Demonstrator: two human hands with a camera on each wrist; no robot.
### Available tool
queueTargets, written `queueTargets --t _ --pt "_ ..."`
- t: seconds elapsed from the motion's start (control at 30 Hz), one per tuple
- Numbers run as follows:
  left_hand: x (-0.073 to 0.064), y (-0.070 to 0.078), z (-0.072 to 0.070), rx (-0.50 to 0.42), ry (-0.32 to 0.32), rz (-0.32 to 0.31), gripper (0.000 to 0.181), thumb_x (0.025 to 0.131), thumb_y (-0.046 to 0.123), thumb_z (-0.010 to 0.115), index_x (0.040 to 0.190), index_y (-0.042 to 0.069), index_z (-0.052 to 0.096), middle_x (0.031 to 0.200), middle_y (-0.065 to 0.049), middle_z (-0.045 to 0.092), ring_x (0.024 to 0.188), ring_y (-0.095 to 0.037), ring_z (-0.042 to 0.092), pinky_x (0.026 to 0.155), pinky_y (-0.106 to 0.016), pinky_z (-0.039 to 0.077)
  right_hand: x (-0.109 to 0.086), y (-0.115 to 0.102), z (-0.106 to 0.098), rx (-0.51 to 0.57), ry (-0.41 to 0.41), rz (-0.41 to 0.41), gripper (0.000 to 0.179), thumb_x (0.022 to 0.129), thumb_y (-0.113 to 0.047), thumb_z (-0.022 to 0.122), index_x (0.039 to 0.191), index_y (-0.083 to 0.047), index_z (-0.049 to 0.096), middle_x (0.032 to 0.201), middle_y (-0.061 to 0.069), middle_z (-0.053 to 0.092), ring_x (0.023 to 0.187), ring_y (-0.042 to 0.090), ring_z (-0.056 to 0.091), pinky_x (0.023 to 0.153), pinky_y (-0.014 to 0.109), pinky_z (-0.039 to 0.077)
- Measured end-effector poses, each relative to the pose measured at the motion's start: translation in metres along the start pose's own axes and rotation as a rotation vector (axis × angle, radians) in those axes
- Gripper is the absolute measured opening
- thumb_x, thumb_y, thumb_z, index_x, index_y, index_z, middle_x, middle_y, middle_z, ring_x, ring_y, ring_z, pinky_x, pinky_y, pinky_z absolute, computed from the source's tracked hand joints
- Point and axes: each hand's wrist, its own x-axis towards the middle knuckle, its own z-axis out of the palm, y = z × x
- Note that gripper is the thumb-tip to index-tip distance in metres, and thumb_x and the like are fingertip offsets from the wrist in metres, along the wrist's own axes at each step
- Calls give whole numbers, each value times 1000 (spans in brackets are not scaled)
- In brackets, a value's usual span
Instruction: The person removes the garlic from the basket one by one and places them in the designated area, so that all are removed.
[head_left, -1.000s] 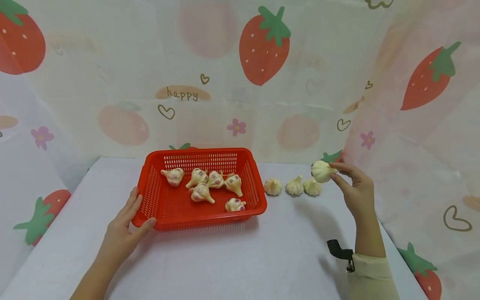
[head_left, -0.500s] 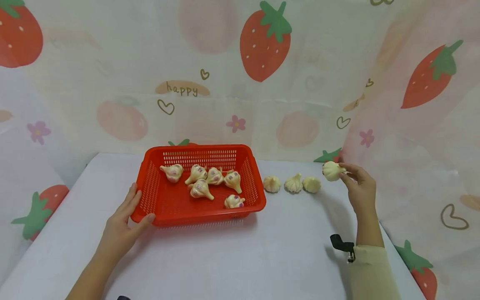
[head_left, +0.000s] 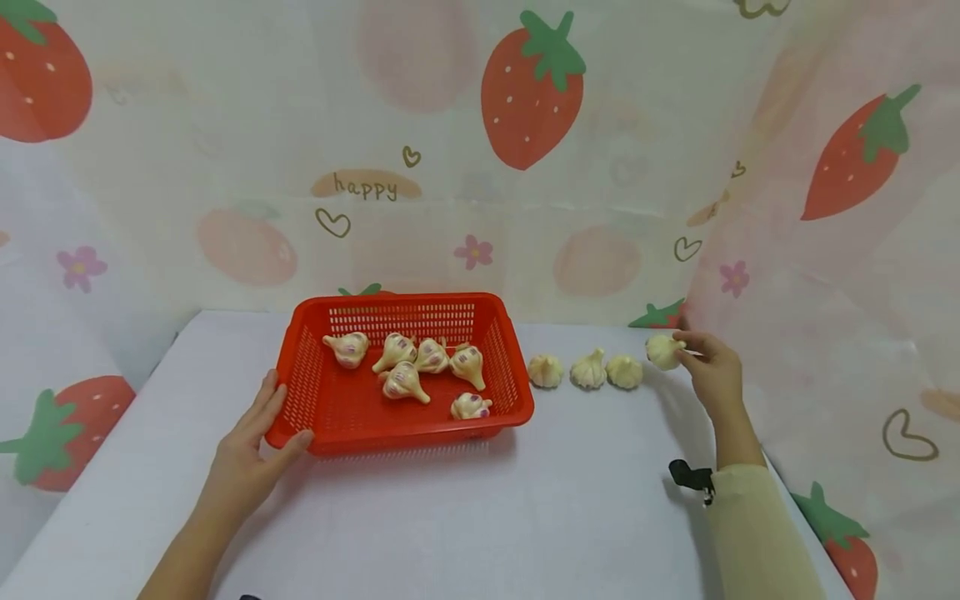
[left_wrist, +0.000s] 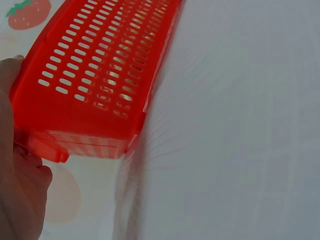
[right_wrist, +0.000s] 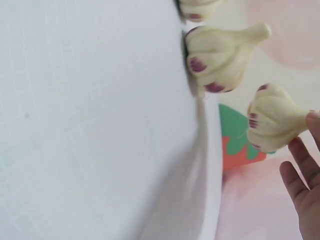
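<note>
My left hand [head_left: 243, 467] grips the left front corner of a red plastic basket [head_left: 397, 433], thumb at the front rim and fingers along the left side. In the left wrist view its fingers [left_wrist: 30, 172] curl beneath the rim. Several garlic bulbs with purple marks, such as one garlic bulb [head_left: 403, 382], lie inside. At the right, my right hand [head_left: 712, 371] pinches another garlic bulb [head_left: 663, 352] by its stem. The right wrist view shows this held bulb [right_wrist: 275, 120] raised off the white tabletop, beside a standing garlic bulb [right_wrist: 220, 57].
Right of the basket, 3 garlic bulbs [head_left: 588, 370] stand in a row on the white-covered table [head_left: 480, 517]. A strawberry-print curtain [head_left: 420, 233] hangs close behind the table and along both sides.
My right hand has carried its garlic bulb rightward, away from the row, and then slightly lower. My left hand stays on the basket, which has not moved.
</note>
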Motion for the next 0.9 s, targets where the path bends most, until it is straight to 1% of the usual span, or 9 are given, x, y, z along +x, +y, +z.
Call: queueTargets --t 0.13,0.23,0.33,0.5,0.57,0.77,0.83,0.9 --pt "0 0 1 2 3 7 81 91 27 80 158 8 38 169 -3 26 155 -6 22 106 2 18 3 10 0 -42 -25 28 32 97 -12 71 128 -4 70 123 18 70 83 -8 61 73 9 48" --pt "0 -1 1 4 3 3 81 91 27 79 158 9 37 169 -2 26 155 -6 23 106 3 18 4 15 0 -54 -44 34 32 98 -11 69 129 -2 69 127 22 68 86 -7 59 75 8 48" --pt "0 -1 1 10 -3 -6 81 92 29 79 159 10 36 169 -1 25 155 -8 23 105 3 18 5 19 0 -70 -64 45 32 99 -10 68 129 -2 68 128 23 68 92 -5 58 78 7 46" --pt "-1 -1 1 8 -13 -20 82 92 30 78 159 10 36 170 0 24 156 -13 23 104 3 18 7 25 1 -98 -91 45 32 99 -10 67 130 -2 68 128 22 68 104 5 59 81 7 44" --pt "-1 -1 1 9 -16 -23 82 93 31 78 159 10 35 170 0 24 156 -14 23 103 3 18 7 28 1 -105 -96 47 31 99 -10 67 129 -2 68 128 22 68 106 6 59 81 8 44" --pt "0 0 0 9 -16 -25 82 93 30 78 159 10 35 170 -1 24 156 -12 22 104 3 18 8 36 1 -109 -105 44 31 98 -9 68 129 -2 68 127 23 68 103 -4 55 81 10 42" --pt "0 0 0 11 -18 -29 82 93 31 78 159 11 35 170 0 24 156 -13 22 104 3 18 8 36 1 -103 -108 39 31 98 -9 68 129 -1 68 127 23 68 105 0 57 80 10 42" --pt "0 0 0 15 -23 -36 82 93 32 77 160 12 34 170 1 23 156 -15 22 103 3 18 8 36 1 -90 -119 36 32 99 -10 68 129 -1 68 128 24 67 110 8 59 81 10 42"
